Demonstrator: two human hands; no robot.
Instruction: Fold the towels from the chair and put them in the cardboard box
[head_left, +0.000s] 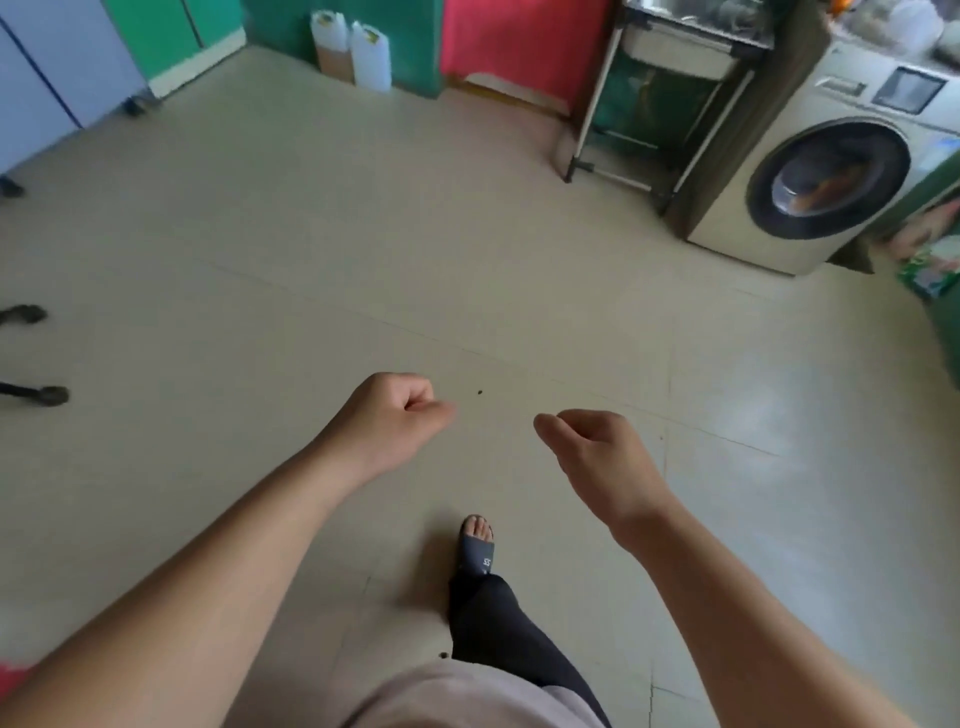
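Both hands hang in the air over the floor, well apart from each other and holding nothing. The left hand (392, 415) has its fingers curled in toward the palm in a loose fist, thumb laid along the forefinger. The right hand (597, 449) is also loosely curled, its fingers bent downward and thumb pointing toward the left hand. Both forearms are bare.

Below and between the hands, one foot in a dark slide sandal (477, 551) is planted on the floor; the strap carries small pale marks that read roughly as "SS". Above it runs a dark trouser leg (511, 639), and a pale shirt hem (467, 696) fills the bottom edge.

The floor (363, 249) is pale beige tile with faint seams and a few dark specks near the hands.

Farther out, at the upper right, stands a champagne-coloured front-loading washing machine (826, 176) with a dark round door; its panel writing is too blurred to read. Just to its left is a metal-framed rack (654, 104). Along the far green wall sit two white plastic jugs (353, 52), touching each other, with labels too small to read, and a red cloth (519, 47) hangs beside them. Dark furniture feet (47, 395) show at the left edge.

No towels, chair seat or cardboard box can be made out in this view.
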